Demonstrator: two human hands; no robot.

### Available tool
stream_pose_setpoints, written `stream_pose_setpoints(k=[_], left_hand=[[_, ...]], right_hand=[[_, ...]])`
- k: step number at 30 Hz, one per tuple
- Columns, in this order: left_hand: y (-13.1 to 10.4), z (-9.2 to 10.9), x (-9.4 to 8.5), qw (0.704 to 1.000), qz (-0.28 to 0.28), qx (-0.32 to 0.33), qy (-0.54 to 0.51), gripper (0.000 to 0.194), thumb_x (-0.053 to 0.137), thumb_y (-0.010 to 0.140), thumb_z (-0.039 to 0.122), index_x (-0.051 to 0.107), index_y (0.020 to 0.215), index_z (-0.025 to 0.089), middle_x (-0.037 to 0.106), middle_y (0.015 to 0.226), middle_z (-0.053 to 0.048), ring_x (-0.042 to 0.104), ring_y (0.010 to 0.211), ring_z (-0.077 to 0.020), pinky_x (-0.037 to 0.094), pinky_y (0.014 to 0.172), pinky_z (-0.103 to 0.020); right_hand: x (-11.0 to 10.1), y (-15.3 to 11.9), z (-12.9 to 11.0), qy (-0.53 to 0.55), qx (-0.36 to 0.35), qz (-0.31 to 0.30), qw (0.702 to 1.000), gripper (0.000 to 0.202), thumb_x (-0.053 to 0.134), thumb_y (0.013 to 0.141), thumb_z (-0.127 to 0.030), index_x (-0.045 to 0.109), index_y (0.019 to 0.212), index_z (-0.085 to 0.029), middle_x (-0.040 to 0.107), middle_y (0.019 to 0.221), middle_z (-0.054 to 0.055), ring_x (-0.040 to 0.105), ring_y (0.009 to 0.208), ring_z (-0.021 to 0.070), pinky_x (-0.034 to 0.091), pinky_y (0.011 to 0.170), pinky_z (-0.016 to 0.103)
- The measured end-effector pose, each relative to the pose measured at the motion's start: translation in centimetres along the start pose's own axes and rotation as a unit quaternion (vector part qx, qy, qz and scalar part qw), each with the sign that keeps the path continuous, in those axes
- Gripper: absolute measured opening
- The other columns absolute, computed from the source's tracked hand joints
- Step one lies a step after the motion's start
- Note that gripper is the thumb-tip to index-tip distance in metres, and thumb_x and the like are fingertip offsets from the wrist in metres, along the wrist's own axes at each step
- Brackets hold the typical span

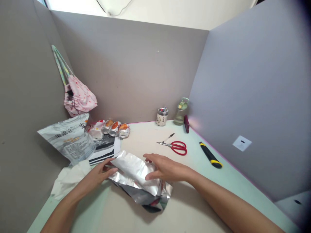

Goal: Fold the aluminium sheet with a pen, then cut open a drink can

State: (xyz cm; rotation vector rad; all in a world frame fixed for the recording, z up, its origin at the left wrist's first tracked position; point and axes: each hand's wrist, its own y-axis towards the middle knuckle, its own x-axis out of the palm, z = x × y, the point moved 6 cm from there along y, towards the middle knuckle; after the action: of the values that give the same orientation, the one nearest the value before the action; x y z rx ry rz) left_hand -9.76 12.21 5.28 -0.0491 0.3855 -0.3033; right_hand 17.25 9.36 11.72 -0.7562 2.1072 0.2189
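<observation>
In the head view a crumpled silver foil bag (132, 170) lies on the desk in front of me, with a folded layer on top and a dark printed side showing at its lower edge. My left hand (103, 171) grips the bag's left end, its thumb on the near side and its fingers partly hidden behind the corner. Over the right part of the bag is my right hand (164, 166), thumb and index finger spread apart, the thumb touching the foil. Red-handled scissors (178, 148) lie beyond my right hand, beside a pen (168, 137).
A white printed pouch (75, 142), white tissue (69, 181) and several cans (114, 128) stand or lie left. Behind are a pen tin (162, 118), a bottle (180, 113) and a dark red object (186, 124). A black-and-yellow tool (210, 155) lies right. Grey partitions (128, 71) surround the desk.
</observation>
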Motion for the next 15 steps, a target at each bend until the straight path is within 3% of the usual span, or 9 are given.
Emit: stream_pose_setpoints(k=[3,6,11,15], left_hand=[[-0.1,-0.1,-0.1,1.0,-0.018,0.004,0.002,0.063,0.074,0.077,0.049,0.061,0.133,0.022,0.074,0.095,-0.007,0.067,0.094,-0.0298,0.052,0.08,-0.036],[-0.1,-0.1,-0.1,1.0,-0.024,0.013,0.008,0.061,0.077,0.075,0.046,0.063,0.13,0.023,0.074,0.102,-0.007,0.066,0.096,-0.0295,0.05,0.085,-0.037],[0.0,0.1,0.2,0.999,-0.012,0.024,0.021,0.054,0.076,0.073,0.046,0.068,0.121,0.022,0.075,0.102,-0.007,0.067,0.09,-0.0303,0.05,0.081,-0.037],[0.1,0.5,0.0,0.999,0.019,0.036,0.028,0.039,0.073,0.073,0.046,0.075,0.105,0.023,0.077,0.1,-0.006,0.067,0.089,-0.0321,0.05,0.085,-0.04]], right_hand=[[0.9,-0.4,-1.2,-0.026,-0.009,0.006,1.0,0.099,0.07,0.079,-0.065,0.028,0.156,-0.018,0.047,0.147,0.022,0.046,0.132,0.039,0.039,0.106,0.049],[1.9,-0.4,-2.4,-0.062,-0.031,0.011,0.998,0.101,0.077,0.077,-0.057,0.028,0.154,-0.013,0.047,0.145,0.023,0.044,0.133,0.0383,0.038,0.108,0.049],[2.7,-0.2,-2.6,-0.093,-0.025,0.013,0.995,0.095,0.079,0.077,-0.041,0.029,0.154,-0.015,0.045,0.148,0.021,0.045,0.131,0.0382,0.039,0.107,0.05],[2.2,-0.4,-2.8,-0.082,-0.028,0.02,0.996,0.085,0.074,0.078,-0.029,0.033,0.152,-0.017,0.046,0.147,0.019,0.048,0.128,0.0356,0.04,0.105,0.048]])
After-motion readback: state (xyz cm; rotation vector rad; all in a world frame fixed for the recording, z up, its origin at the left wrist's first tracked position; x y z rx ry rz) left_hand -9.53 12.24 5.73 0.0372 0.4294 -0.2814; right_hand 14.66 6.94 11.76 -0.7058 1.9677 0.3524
